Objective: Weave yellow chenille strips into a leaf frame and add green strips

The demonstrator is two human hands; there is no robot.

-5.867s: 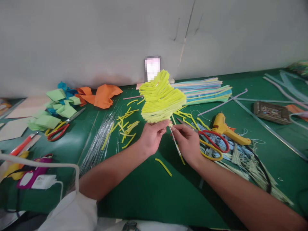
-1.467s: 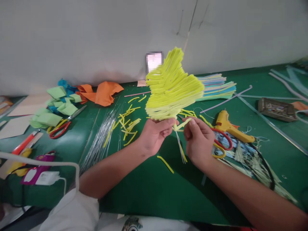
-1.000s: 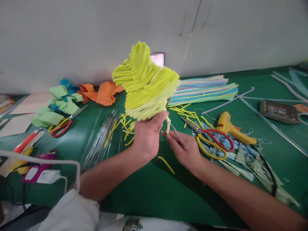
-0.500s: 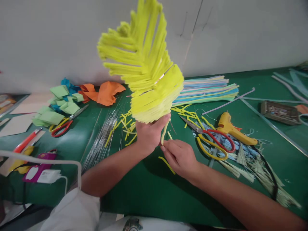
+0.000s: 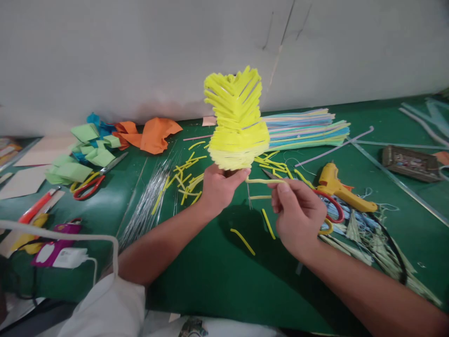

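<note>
My left hand (image 5: 221,189) is closed round the base of a yellow pipe-cleaner piece (image 5: 240,117), a leaf-like shape of many slanted strands, paler at the bottom. It stands upright above the table. Between thumb and forefinger, my right hand (image 5: 298,210) pinches the end of a pale yellow pipe cleaner (image 5: 263,181), which runs level from the base of the piece. A thin wire hangs below the left fingers. Under the hands lie short yellow pipe-cleaner offcuts (image 5: 242,241). Red-and-yellow-handled scissors (image 5: 329,206) are partly hidden behind my right hand.
A bundle of pastel pipe cleaners (image 5: 305,128) lies at the back. At right are a yellow glue gun (image 5: 345,189), tassels (image 5: 393,262) and a small box (image 5: 410,163). Thin wires (image 5: 147,201), folded papers (image 5: 84,154) and a second pair of scissors (image 5: 89,187) lie at left.
The yellow piece has tipped away from me and come lower, so it looks smaller. My right hand has moved right and up, drawing the pale pipe cleaner out level.
</note>
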